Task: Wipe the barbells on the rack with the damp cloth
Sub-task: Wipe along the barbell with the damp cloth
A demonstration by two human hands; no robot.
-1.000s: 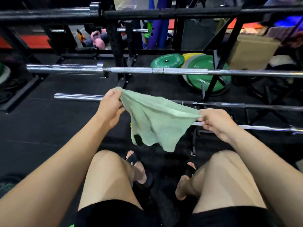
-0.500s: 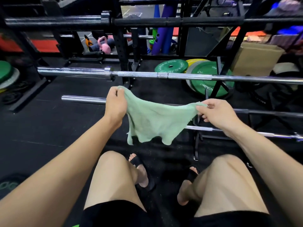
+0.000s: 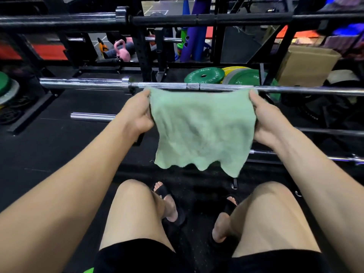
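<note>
A pale green cloth (image 3: pixel 201 129) hangs spread flat between my hands. My left hand (image 3: pixel 136 113) grips its left top corner and my right hand (image 3: pixel 269 119) grips its right top corner. The cloth's top edge sits just below and in front of a chrome barbell (image 3: pixel 82 83) lying across the rack; I cannot tell whether they touch. A black barbell (image 3: pixel 59 19) lies on a higher rung. A lower chrome bar (image 3: pixel 92 116) runs behind my left forearm, and another thin bar (image 3: pixel 334 158) shows low on the right.
Black rack uprights (image 3: pixel 145 62) stand behind the bars. Green and yellow weight plates (image 3: pixel 204 75) lie on the floor beyond, a pink kettlebell (image 3: pixel 122 52) further back, a cardboard box (image 3: pixel 307 66) at right. My knees and sandalled feet are below, on black rubber flooring.
Both hands have lifted the cloth and pulled it taut and flat, up to the level of the middle chrome barbell. The view has come closer to the rack.
</note>
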